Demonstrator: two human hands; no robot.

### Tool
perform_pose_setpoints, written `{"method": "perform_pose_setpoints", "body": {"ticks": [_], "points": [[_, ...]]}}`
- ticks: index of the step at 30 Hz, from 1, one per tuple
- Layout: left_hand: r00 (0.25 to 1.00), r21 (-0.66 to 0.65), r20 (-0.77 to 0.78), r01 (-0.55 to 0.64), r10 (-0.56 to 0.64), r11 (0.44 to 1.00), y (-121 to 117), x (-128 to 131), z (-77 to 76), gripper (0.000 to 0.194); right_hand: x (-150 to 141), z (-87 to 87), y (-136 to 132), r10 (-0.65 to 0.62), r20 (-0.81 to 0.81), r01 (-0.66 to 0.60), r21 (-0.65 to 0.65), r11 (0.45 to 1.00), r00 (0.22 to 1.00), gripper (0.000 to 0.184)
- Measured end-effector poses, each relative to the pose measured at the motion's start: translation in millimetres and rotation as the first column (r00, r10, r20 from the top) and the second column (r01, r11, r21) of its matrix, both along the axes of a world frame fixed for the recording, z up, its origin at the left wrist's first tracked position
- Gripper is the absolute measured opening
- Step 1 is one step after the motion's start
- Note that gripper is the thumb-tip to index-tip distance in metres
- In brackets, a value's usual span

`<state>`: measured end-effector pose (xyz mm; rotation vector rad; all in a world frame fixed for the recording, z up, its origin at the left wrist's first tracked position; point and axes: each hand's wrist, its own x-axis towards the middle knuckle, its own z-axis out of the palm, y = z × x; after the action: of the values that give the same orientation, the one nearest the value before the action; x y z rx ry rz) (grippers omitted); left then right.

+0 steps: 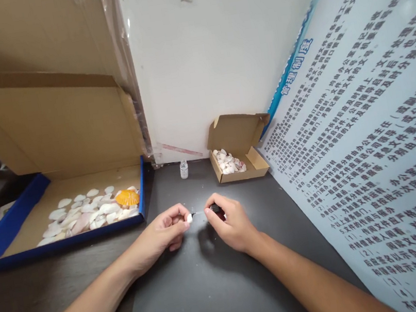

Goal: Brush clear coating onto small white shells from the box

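Between the thumb and fingers of my left hand (171, 226) is a small white seashell (189, 218). My right hand (227, 221) grips a brush applicator with a black handle (216, 208). Its thin stem points left, and the dark tip is at the shell's edge; whether it touches I cannot tell. Both hands are above the dark tabletop, facing each other with a short gap between. Behind them stands a small clear bottle (184, 170) with whitish contents and no cap on it.
At left, an open cardboard box with a blue rim (141, 187) holds many pale shells and an orange scallop shell (127, 198). A smaller open cardboard box (259, 161) with shells stands back right. A white wall (196, 74) rises behind; a printed poster (362, 117) flanks the right.
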<state>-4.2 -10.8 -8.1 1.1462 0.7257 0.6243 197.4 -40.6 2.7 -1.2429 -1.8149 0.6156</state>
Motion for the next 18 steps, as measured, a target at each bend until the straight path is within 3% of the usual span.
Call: {"method": "perform_pose_setpoints", "body": {"ticks": [4, 9, 13, 18], "points": [[1.000, -0.002, -0.005, -0.008, 0.008, 1.000, -0.3, 0.3, 0.3, 0.029, -0.1, 0.2, -1.4, 0.065, -0.028, -0.065, 0.028, 0.998, 0.997, 0.012], [1.000, 0.010, -0.011, 0.004, -0.003, 1.000, -0.3, 0.5, -0.1, 0.029, -0.8, 0.8, -1.2, -0.027, -0.023, 0.029, 0.055, 0.998, 0.999, 0.013], [0.999, 0.030, -0.033, -0.009, 0.010, 1.000, 0.5, 0.6, -1.3, 0.030, -2.2, 0.7, -1.3, 0.039, -0.018, -0.038, 0.050, 0.998, 0.999, 0.012], [0.999, 0.041, -0.042, 0.015, -0.014, 0.999, 1.6, 0.5, -3.3, 0.031, -1.5, 1.1, -0.6, -0.058, -0.034, 0.060, 0.056, 0.997, 0.998, 0.013]]}}
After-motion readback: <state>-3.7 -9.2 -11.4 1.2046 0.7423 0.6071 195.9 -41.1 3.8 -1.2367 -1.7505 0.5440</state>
